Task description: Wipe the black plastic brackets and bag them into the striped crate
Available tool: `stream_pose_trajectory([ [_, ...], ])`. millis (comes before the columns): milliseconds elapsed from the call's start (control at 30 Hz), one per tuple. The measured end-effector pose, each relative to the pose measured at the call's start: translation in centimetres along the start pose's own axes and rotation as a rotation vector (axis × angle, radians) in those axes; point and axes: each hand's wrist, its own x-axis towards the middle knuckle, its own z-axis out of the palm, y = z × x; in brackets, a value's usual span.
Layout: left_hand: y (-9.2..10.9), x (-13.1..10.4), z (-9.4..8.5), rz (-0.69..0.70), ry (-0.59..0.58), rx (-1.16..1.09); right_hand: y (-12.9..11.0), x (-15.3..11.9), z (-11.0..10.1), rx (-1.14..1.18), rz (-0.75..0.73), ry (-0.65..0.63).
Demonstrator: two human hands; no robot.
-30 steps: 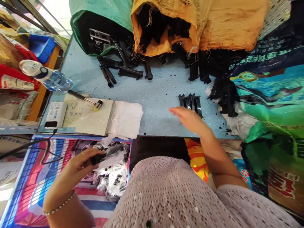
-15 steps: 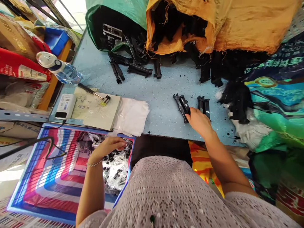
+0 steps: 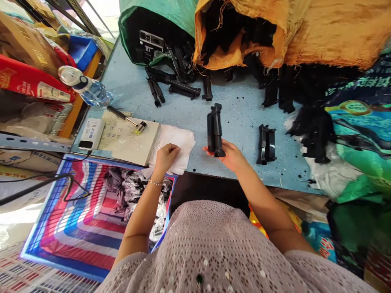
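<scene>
Black plastic parts (image 3: 215, 129), a pair side by side, stand nearly upright in my right hand (image 3: 229, 156), whose fingers close round their lower end. My left hand (image 3: 166, 158) rests over a stack of clear plastic bags (image 3: 180, 144); its fingers are pinched together at the bags' surface, and whether they grip a bag is hidden. Another pair of black parts (image 3: 266, 144) lies on the blue speckled table (image 3: 238, 112) to the right of my right hand.
Green (image 3: 159, 16) and orange sacks (image 3: 330, 32) spill black parts at the back. A notepad (image 3: 128, 142) with a screwdriver (image 3: 122, 116), a white device (image 3: 91, 133) and a bottle (image 3: 88, 87) are at left. Below is a blue basket (image 3: 39, 228) with bagged parts.
My right hand has lifted a pair of black parts off the table and moved left with it. My left hand has risen from above the basket to the plastic bags.
</scene>
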Motion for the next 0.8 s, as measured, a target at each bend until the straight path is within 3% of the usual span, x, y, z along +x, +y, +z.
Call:
stream_pose_trajectory([
  [133,0.3,-0.4,-0.2,0.084,0.054,-0.035,2.5,3.4,5.4,0.213,0.09,-0.179],
  [233,0.9,-1.1,-1.9,0.212,0.096,0.197,4.6,5.1,6.9,0.161,0.101,-0.096],
  [367,1.0,-1.5,-4.1,0.275,0.112,0.372,5.4,4.4,6.2,0.118,0.005,-0.046],
  [533,0.5,-0.7,-3.1,0.395,-0.038,0.465,4.8,3.5,6.3,0.237,0.093,-0.191],
  [667,0.9,-0.2,-3.4,0.437,0.076,0.373,5.0,3.5,6.6,0.158,0.013,-0.073],
  [733,0.9,-0.1,-4.2,0.426,0.115,0.369,4.7,2.5,5.8,0.128,0.037,-0.129],
  [800,0.8,0.1,-4.9,0.417,0.093,0.374,4.3,1.1,4.6,0.135,0.178,-0.303],
])
